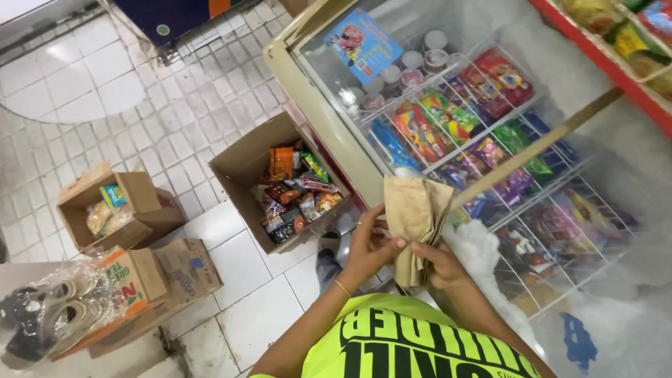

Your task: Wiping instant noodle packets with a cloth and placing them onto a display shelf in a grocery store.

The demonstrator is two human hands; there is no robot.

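Now, chest freezer (318,105) at right, lid open, heavy frost inside, wire baskets w/ coloured packets (448,126). Open carton of snacks (246,162) on floor, left of freezer. Folded brown cloth (414,210) held near front rim, over freezer edge. Left hand (369,246) pinches cloth side; right hand (435,264) clenched on lower end. Risk: cloth may slip onto frost and get wet, grip looks only partial.

Small shop: chest freezer (490,140) with glass lid, wire baskets of bright ice-cream wrappers inside; open cardboard box (276,189) of packaged snacks on white tiled floor (140,91); red shelf (609,63) of packets beside freezer
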